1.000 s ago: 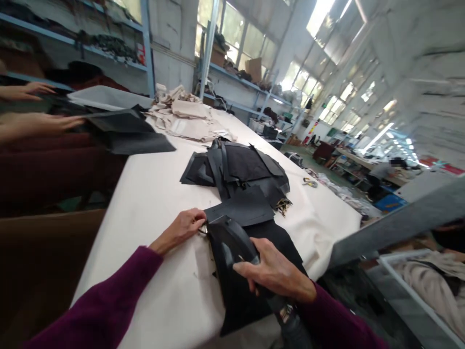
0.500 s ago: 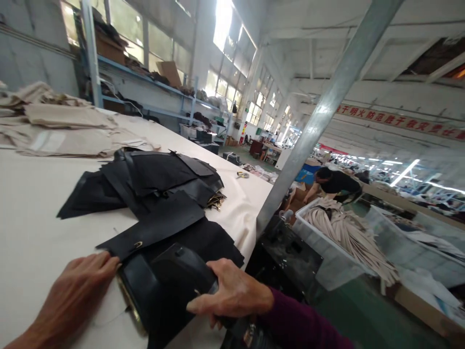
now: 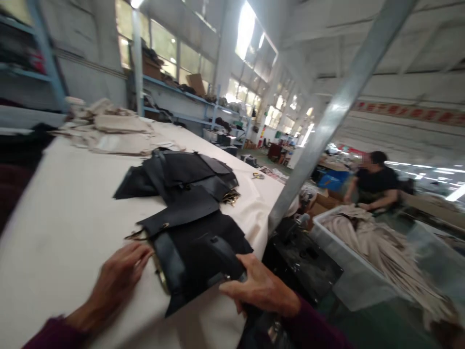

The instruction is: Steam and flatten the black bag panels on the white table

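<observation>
Black leather-like bag pieces (image 3: 196,257) with a gold-toned zipper edge lie on the white-covered table (image 3: 83,218) in front of me. My right hand (image 3: 263,286) grips a dark curved piece, like a strap or flap (image 3: 221,252), at their right side, thumb on top. Below that hand, more black material with metal bits hangs at the table edge. My left hand (image 3: 121,271) is by the zipper edge, fingers curled together; what they pinch, if anything, is too blurred to make out. Behind lies a pile of black pieces (image 3: 192,172) with brass-coloured zipper ends.
Beige fabric pieces (image 3: 119,131) are heaped at the table's far left. Yellow-handled snips (image 3: 258,176) lie near the far right edge. A slanted metal post (image 3: 316,145) rises beside the table. To the right, a person (image 3: 378,179) bends over a clear bin (image 3: 363,261) of beige strips.
The view has swung left, so the scene sits further right. My left hand has come away from the bag piece's corner. My right hand keeps its grip. The person at the bin has straightened up.
</observation>
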A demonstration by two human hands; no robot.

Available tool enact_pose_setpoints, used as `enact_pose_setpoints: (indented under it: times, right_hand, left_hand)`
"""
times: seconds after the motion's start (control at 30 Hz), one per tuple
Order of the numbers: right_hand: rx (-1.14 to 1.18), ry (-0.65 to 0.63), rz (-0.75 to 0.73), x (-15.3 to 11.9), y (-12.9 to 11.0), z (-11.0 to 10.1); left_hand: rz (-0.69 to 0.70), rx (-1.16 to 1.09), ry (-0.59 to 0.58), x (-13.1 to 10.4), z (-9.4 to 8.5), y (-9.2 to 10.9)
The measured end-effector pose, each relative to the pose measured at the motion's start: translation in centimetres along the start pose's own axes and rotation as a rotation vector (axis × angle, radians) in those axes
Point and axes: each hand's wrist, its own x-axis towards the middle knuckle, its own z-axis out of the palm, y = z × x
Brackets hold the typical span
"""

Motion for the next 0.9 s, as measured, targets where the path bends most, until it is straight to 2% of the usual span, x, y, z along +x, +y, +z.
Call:
enact_pose_setpoints:
  times: [0.07, 0.13, 0.2, 0.27, 0.37, 0.47, 0.5, 0.57, 0.6, 0.67, 0.8, 0.9]
  right_hand:
    - [-0.031, 0.026, -0.019, 0.1, 0.4, 0.2]
    - [-0.046, -0.005, -0.028, 0.7, 1.1, 0.1]
    - [-0.082, -0.059, -0.017, 1.7, 1.8, -0.1]
    - [-0.157, -0.088, -0.007, 2.5, 2.2, -0.2]
    - [-0.201, -0.102, 0.033, 3.6, 2.2, -0.3]
    - [-0.195, -0.114, 0.092, 5.0, 1.9, -0.3]
    - [-0.191, -0.125, 0.095, 5.6, 1.8, -0.3]
    - [-0.176, -0.137, 0.087, 6.7, 1.6, -0.3]
    - [-0.175, -0.132, 0.077, 7.3, 1.5, -0.3]
    - [-0.184, -0.124, 0.052, 8.3, 1.2, -0.2]
    - [-0.177, -0.2, 0.024, 9.5, 1.1, -0.1]
    - [-0.191, -0.198, 0.029, 10.1, 1.4, 0.2]
  left_hand:
    - [-0.062, -0.021, -0.002, -0.8, -0.9, 3.1]
    - [-0.048, -0.097, -0.13, -1.6, -1.0, 5.5]
    - [-0.066, -0.157, -0.213, -2.3, -0.5, 7.0]
    - [-0.194, -0.248, -0.199, -2.8, -0.2, 7.6]
    - [-0.581, -0.486, -0.015, -2.4, -0.4, 7.1]
    - [-0.981, -0.829, 0.129, -0.6, -0.8, 5.2]
    - [-1.059, -0.923, 0.145, 0.2, -0.8, 4.6]
    - [-1.121, -1.002, 0.125, 1.5, -0.8, 3.5]
    - [-1.104, -0.963, 0.092, 2.1, -0.7, 3.0]
    - [-0.993, -0.689, 0.046, 2.9, -0.5, 2.2]
    - [-0.569, 0.082, 0.072, 4.2, 0.0, 0.5]
    - [-0.31, 0.305, -0.057, 5.1, 0.5, -1.0]
